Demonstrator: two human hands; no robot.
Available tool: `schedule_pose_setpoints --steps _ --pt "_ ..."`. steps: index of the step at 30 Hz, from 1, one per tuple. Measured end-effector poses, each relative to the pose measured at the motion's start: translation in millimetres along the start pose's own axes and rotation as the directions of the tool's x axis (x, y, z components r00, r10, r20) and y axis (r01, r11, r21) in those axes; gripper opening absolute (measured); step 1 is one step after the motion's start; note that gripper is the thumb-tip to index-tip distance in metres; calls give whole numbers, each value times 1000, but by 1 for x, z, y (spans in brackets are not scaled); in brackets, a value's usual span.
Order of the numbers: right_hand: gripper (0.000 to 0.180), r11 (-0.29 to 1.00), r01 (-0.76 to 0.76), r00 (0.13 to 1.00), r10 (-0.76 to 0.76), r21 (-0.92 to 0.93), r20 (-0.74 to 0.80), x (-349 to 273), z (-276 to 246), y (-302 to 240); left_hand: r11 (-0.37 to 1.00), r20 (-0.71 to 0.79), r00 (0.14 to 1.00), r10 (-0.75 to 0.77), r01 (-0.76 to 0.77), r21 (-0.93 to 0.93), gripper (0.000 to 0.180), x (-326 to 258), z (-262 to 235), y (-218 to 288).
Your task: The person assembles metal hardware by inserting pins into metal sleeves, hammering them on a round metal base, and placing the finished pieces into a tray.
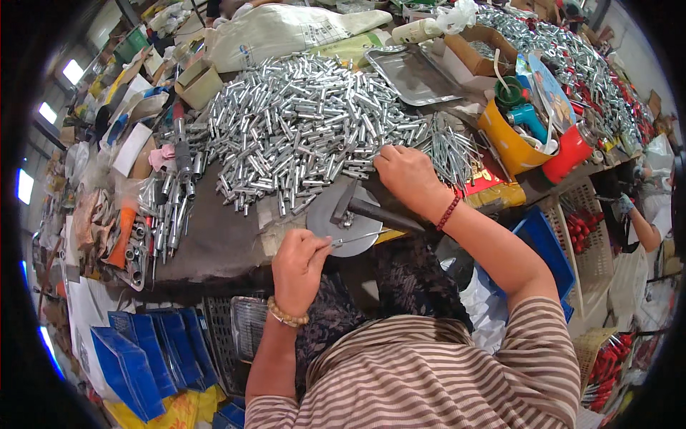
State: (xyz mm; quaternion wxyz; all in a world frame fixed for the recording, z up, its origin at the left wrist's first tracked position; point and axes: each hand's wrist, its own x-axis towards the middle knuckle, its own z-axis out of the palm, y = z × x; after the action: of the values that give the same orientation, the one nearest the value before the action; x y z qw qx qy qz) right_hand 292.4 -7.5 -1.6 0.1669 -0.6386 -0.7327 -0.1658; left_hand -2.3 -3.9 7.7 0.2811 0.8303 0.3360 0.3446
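Between the thumb and fingers of my left hand (300, 266) is a thin metal rod (361, 237), which points right across a round grey metal plate (319, 214) at the bench's near edge. A hammer (382, 213) lies on that plate, its dark handle slanting toward the right. My right hand (411, 177) is at the near right edge of a big heap of short silvery metal tubes (286, 121). Its fingers are pinched together there, and what they grip is hidden. Just right of this hand lies a bundle of thin metal rods (451, 150).
A yellow container (511, 139) with tools and a red bottle (568, 154) stand at the right. Behind the heap are a metal tray (414, 75) and a white sack (286, 36). An orange-handled tool (123, 236) lies left. Blue bins (132, 365) sit below the bench.
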Motion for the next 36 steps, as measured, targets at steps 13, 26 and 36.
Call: schedule_pose_setpoints --steps 13,26,36 --pt "16 587 -141 966 258 797 -19 -27 -41 -51 998 -25 999 47 -46 30 15 0 2 -3" --pt "26 764 -11 985 118 645 -123 -36 -27 -103 999 -18 1000 24 -23 42 13 -2 2 -5" --pt "25 899 129 986 -69 420 -155 -40 -50 -98 999 -21 999 30 -30 32 13 -2 3 -5"
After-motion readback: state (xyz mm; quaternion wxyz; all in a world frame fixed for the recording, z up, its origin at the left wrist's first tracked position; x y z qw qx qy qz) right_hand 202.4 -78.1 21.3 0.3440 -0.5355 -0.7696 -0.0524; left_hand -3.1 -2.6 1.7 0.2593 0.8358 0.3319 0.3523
